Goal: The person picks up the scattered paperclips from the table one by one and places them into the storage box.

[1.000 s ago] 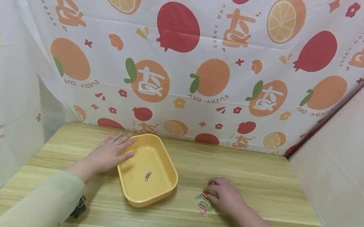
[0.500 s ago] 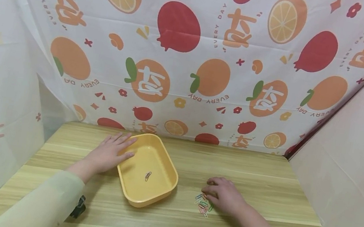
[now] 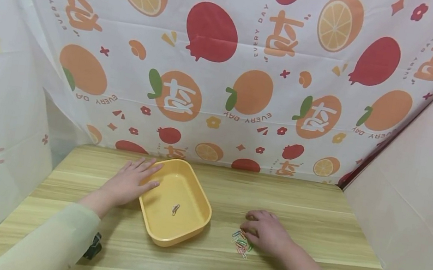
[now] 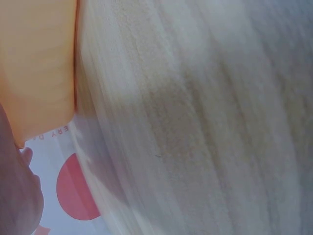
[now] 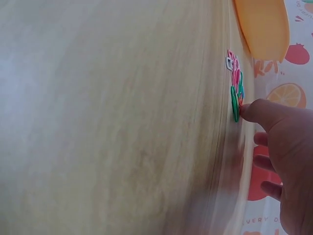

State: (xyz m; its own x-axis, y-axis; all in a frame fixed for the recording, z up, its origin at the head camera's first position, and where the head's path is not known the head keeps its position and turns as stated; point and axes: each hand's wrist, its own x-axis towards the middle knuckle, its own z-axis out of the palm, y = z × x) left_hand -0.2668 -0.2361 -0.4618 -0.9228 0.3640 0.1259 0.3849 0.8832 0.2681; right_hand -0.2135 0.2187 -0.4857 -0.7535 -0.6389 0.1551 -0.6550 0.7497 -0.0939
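From the head cam, the left hand (image 3: 128, 183) lies flat with fingers spread against the side of the yellow tray (image 3: 185, 232), probably to keep it from sliding, one paper clip (image 3: 175, 209) already inside. The right hand (image 3: 267, 231) sits with curled fingers at the pile of colored clips (image 3: 241, 242) on the wooden table (image 3: 294, 202). Left wrist cam only shows the tray's wall (image 4: 36, 63) and a blurry bit of hand, can't tell the fingers there. On the right wrist cam a fingertip (image 5: 247, 111) presses on a green clip (image 5: 235, 104) at the pile's edge, likely to drag it loose.

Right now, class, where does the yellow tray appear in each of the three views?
Head view: yellow tray sits left of centre on the table, the left hand touching its rim.
Left wrist view: upper left corner.
Right wrist view: top right edge.
Shared landmark: the wooden table.
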